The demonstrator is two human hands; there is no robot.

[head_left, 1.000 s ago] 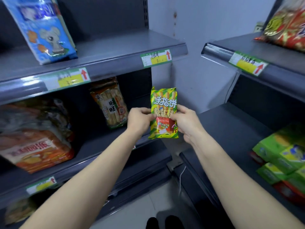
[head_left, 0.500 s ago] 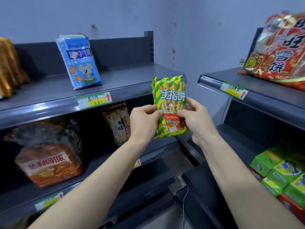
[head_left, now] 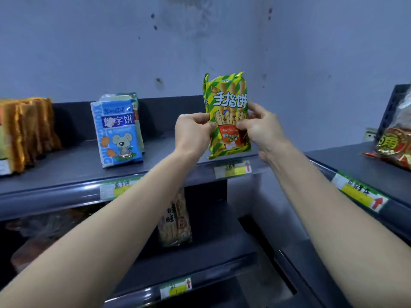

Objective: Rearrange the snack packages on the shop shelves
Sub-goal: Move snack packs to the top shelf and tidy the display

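Head view: we grip the green finger-biscuit packet (head_left: 228,116) upright, left hand (head_left: 193,133) and right hand (head_left: 262,130) pinching its sides, over the top shelf (head_left: 73,167) right end; placement looks close, release remains

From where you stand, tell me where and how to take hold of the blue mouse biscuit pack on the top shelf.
Pinch the blue mouse pack by its two narrow side edges around mid-height, coming from the front with the fingers. It stands upright, front face out, with open shelf on both sides. Another pack seems to stand close behind it, so reaching over the top looks less tidy.
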